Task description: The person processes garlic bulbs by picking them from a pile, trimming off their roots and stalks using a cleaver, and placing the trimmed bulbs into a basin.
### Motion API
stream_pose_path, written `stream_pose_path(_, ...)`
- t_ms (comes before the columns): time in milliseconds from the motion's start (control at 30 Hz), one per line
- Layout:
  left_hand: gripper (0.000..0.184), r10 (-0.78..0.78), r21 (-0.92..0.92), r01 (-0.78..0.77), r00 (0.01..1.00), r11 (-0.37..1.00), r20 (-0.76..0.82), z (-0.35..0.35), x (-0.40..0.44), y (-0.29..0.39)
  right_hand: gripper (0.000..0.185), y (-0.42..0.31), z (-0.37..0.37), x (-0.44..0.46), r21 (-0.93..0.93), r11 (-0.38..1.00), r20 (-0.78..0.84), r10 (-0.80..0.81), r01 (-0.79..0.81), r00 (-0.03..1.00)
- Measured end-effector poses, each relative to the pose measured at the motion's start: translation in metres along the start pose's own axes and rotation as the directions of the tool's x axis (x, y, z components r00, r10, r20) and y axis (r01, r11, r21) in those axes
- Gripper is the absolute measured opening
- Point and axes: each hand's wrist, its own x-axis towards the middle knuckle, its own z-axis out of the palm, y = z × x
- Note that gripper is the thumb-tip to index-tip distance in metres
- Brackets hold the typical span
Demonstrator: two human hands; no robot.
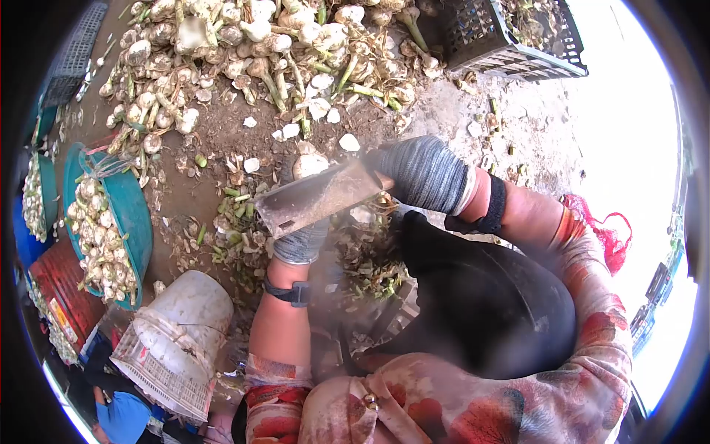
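My right hand [423, 175], in a grey knitted glove, is closed round the handle of a broad cleaver [314, 198]. The wide, dirt-smeared blade slants down to the left, across and in front of my left hand [302, 243]. That hand is gloved too; the blade covers most of its fingers. Just past the blade's upper edge shows a pale garlic bulb [310, 165], with gloved fingers beside it, so my left hand appears closed on it. Cut green stems and papery skins [240, 214] lie on the ground below.
A big heap of garlic with stalks [296, 44] spreads across the ground ahead. Black plastic crates [510, 44] stand at the far right. To the left are a teal basin [137, 214] of trimmed bulbs and a white bucket [196, 300]. Another person in blue [124, 416] is at lower left.
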Motion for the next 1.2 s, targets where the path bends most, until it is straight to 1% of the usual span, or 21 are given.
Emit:
stream_pose_path(67, 0.029, -0.062, -0.18, 0.059, 0.998, 0.982, -0.014, -0.001, 0.005, 0.023, 0.022, 0.018, 0.017, -0.007, 0.074, 0.997, -0.054, -0.02, 0.024, 0.998)
stream_pose_path(133, 0.036, -0.043, 0.039, 0.038, 0.991, 0.998, 0.126, -0.005, 0.013, 0.052, 0.019, 0.034, 0.034, -0.014, 0.045, 0.999, -0.077, -0.019, 0.023, 0.997)
stream_pose_path(200, 0.055, -0.263, -0.333, 0.25, 0.965, 0.909, 0.009, -0.008, 0.01, 0.073, 0.016, 0.043, 0.043, -0.017, -0.01, 0.991, 0.083, 0.137, -0.137, 0.987)
stream_pose_path(267, 0.054, -0.351, -0.258, 0.309, 0.927, 0.915, -0.135, -0.057, 0.002, 0.072, 0.016, 0.077, 0.048, -0.022, -0.057, 0.942, 0.125, 0.334, -0.33, 0.934)
stream_pose_path(300, 0.05, -0.312, -0.132, 0.288, 0.922, 0.949, -0.23, -0.101, 0.007, 0.065, 0.018, 0.089, 0.05, -0.03, -0.029, 0.939, -0.001, 0.344, -0.344, 0.939)
stream_pose_path(333, 0.047, -0.285, -0.556, 0.04, 0.888, 0.83, -0.361, -0.153, 0.002, 0.046, 0.02, 0.086, 0.034, -0.029, -0.039, 0.913, -0.041, 0.403, -0.405, 0.914)
stream_pose_path(400, 0.049, -0.202, -0.779, -0.242, 0.883, 0.579, -0.424, -0.236, 0.004, 0.068, 0.022, 0.088, 0.026, -0.021, -0.005, 0.919, -0.276, 0.377, -0.393, 0.884)
stream_pose_path(433, 0.051, -0.159, -0.838, -0.36, 0.877, 0.41, -0.454, -0.277, 0.004, 0.079, 0.025, 0.087, 0.019, -0.008, 0.001, 0.926, -0.281, 0.362, -0.376, 0.889)
stream_pose_path(467, 0.05, -0.404, -0.717, -0.485, 0.601, 0.501, -0.689, -0.28, 0.005, 0.1, 0.025, 0.086, 0.019, 0.007, 0.01, 0.928, -0.284, 0.36, -0.373, 0.889)
stream_pose_path(500, 0.05, -0.397, -0.712, -0.486, 0.601, 0.507, -0.694, -0.274, 0.004, 0.1, 0.026, 0.085, 0.019, 0.023, -0.007, 0.932, -0.257, 0.35, -0.363, 0.901)
stream_pose_path(633, 0.044, -0.333, -0.701, -0.17, 0.786, 0.693, -0.52, -0.213, 0.004, 0.025, 0.029, 0.109, 0.036, 0.068, -0.094, 0.906, -0.087, 0.405, -0.412, 0.91)
stream_pose_path(667, 0.043, -0.053, -0.874, -0.116, 0.986, 0.472, -0.16, -0.187, 0.006, 0.006, 0.029, 0.107, 0.035, 0.067, -0.094, 0.907, -0.081, 0.404, -0.411, 0.911)
stream_pose_path(700, 0.048, -0.322, -0.678, 0.024, 0.892, 0.734, -0.317, -0.14, 0.014, 0.01, 0.033, 0.1, 0.03, 0.064, -0.034, 0.902, -0.075, 0.426, -0.429, 0.902)
stream_pose_path(733, 0.055, -0.298, -0.548, 0.073, 0.894, 0.833, -0.334, -0.089, 0.023, 0.035, 0.036, 0.09, 0.023, 0.059, 0.023, 0.895, -0.064, 0.446, -0.445, 0.893)
stream_pose_path(800, 0.054, -0.2, -0.311, 0.124, 0.954, 0.942, -0.225, -0.029, 0.034, 0.069, 0.041, 0.056, 0.007, 0.047, 0.166, 0.892, -0.079, 0.437, -0.42, 0.896)
stream_pose_path(867, 0.048, 0.106, 0.018, -0.105, 0.972, 0.994, -0.21, 0.007, 0.046, 0.063, 0.039, 0.039, 0.006, 0.043, 0.635, 0.642, 0.073, 0.504, -0.43, 0.86)
stream_pose_path(900, 0.048, 0.103, 0.021, -0.101, 0.972, 0.995, -0.213, 0.015, 0.048, 0.07, 0.039, 0.032, 0.003, 0.043, 0.636, 0.642, 0.077, 0.5, -0.429, 0.863)
stream_pose_path(1000, 0.045, -0.225, -0.38, 0.262, 0.964, 0.887, 0.141, 0.019, 0.056, 0.085, 0.033, 0.016, -0.001, 0.043, 0.663, 0.673, 0.117, 0.34, -0.328, 0.933)
stream_pose_path(1067, 0.033, -0.414, -0.231, 0.443, 0.895, 0.866, 0.165, 0.015, 0.061, 0.082, 0.032, 0.009, 0.005, 0.039, 0.687, 0.691, -0.051, 0.353, -0.223, 0.934)
stream_pose_path(1133, 0.03, -0.377, -0.248, 0.394, 0.919, 0.885, 0.115, 0.008, 0.056, 0.08, 0.033, 0.008, -0.002, 0.03, 0.668, 0.734, -0.125, 0.279, -0.128, 0.952)
stream_pose_path(1200, 0.03, -0.2, -0.124, 0.2, 0.98, 0.972, 0.01, 0.0, 0.05, 0.064, 0.028, 0.001, -0.018, 0.021, 0.294, 0.915, 0.026, 0.283, -0.277, 0.959)
